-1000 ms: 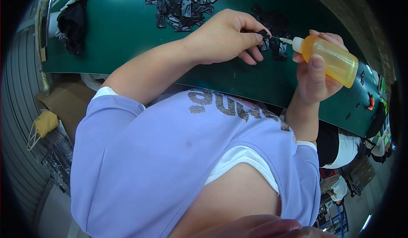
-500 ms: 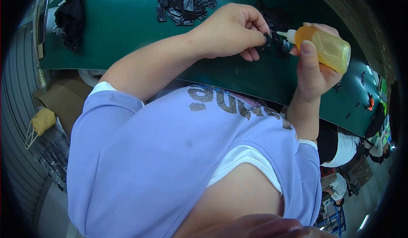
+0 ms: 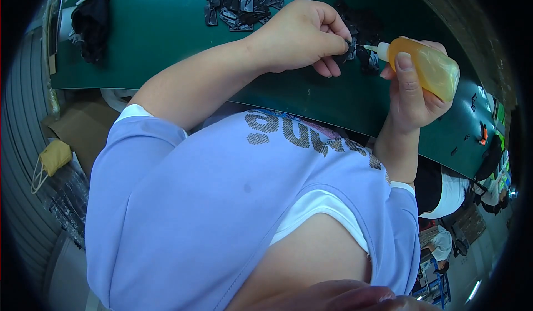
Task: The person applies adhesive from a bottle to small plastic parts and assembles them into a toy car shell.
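Observation:
My left hand pinches a small black part between thumb and fingers, above the green table. My fingers hide most of that part, so its full shape cannot be made out. Wrapped in my right hand is a squeeze bottle with yellow liquid inside. It lies tilted on its side, and its white cap and thin needle nozzle point left at the black part. The tip is at or very close to the part; contact cannot be made out. Behind both hands lies a heap of dark pieces.
A pile of flat black parts covers the far middle of the green table. Black cloth lies at the far left. Small black bits and an orange item are at the right. Other people are in the right background.
Both hands have shifted very slightly. The bottle has moved a little to the right and down, and the left hand with the black part a little up.

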Motion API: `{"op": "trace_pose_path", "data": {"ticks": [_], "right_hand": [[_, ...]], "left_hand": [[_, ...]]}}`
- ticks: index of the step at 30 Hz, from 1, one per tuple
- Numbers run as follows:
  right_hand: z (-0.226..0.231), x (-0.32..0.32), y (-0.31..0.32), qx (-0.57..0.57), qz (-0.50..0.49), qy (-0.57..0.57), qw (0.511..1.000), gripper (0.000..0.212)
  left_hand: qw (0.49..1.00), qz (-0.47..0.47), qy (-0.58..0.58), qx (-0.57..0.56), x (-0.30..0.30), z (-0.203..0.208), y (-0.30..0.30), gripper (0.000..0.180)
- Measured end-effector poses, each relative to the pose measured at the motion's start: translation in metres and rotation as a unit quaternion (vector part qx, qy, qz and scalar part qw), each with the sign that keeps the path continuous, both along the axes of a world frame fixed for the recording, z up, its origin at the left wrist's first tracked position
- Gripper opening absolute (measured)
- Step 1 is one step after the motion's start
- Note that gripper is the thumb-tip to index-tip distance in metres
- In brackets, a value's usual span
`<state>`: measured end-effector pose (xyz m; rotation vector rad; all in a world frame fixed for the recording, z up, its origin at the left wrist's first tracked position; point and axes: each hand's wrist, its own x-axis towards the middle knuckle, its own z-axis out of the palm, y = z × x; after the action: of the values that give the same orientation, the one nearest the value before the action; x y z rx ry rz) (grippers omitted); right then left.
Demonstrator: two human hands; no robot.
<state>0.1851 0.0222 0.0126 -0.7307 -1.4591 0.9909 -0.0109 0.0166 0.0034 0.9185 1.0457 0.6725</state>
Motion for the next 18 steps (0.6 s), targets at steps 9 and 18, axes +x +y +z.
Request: {"op": "trace_pose_path", "data": {"ticks": [9, 18], "right_hand": [[-0.0014, -0.0009, -0.0001, 0.01, 0.016, -0.016, 1.0, 0.02], [-0.001, -0.0024, -0.0018, 0.021, 0.014, -0.022, 0.999, 0.02]], "left_hand": [[1.0, -0.009, 0.005, 0.01, 0.0015, -0.0013, -0.0007, 0.016], [1.0, -0.017, 0.014, 0.017, 0.0018, -0.0017, -0.0011, 0.015]]}}
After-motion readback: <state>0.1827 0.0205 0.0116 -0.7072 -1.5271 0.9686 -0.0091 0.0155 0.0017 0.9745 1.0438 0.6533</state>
